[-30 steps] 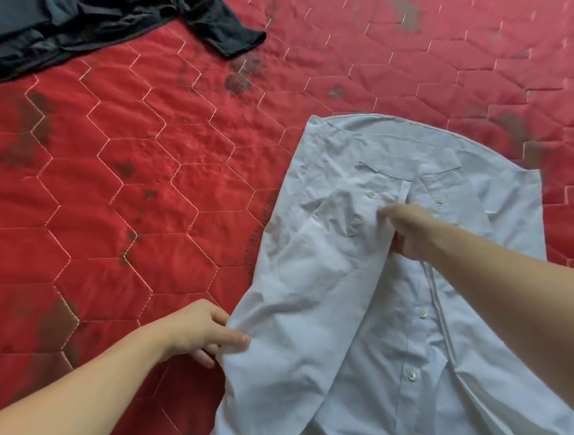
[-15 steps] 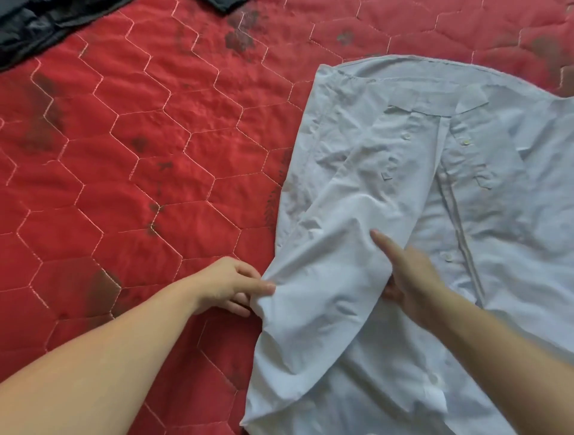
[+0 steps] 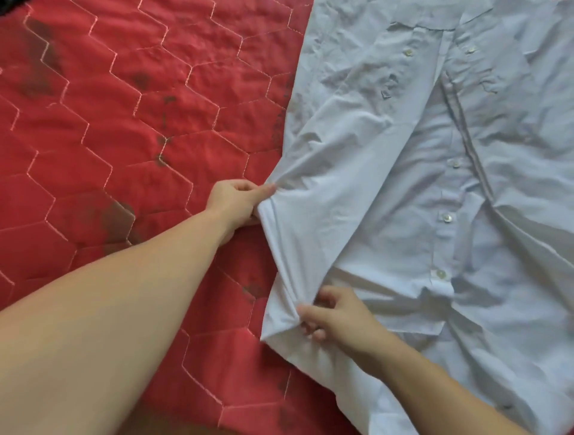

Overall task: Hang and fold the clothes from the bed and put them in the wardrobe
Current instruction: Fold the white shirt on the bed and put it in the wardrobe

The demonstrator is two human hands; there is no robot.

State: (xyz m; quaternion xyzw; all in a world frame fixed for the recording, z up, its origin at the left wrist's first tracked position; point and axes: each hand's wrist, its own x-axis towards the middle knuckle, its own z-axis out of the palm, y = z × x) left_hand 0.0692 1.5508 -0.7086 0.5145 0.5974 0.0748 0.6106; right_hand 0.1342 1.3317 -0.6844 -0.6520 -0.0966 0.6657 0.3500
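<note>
A pale blue button-up shirt lies front up on the bed, its collar toward the far side and its left sleeve folded across the body. My left hand pinches the shirt's left edge at the fold of the sleeve. Lower down, my right hand grips the bunched cuff end of that sleeve with curled fingers, near the shirt's lower left edge.
The red quilted bedspread with a hexagon stitch pattern and dark blotches fills the left half of the view. A sliver of dark cloth shows at the top left corner.
The view has dropped and moved closer to the shirt. My right hand slid down from the sleeve's middle to its cuff end and closed on it. My left hand keeps its pinch on the edge.
</note>
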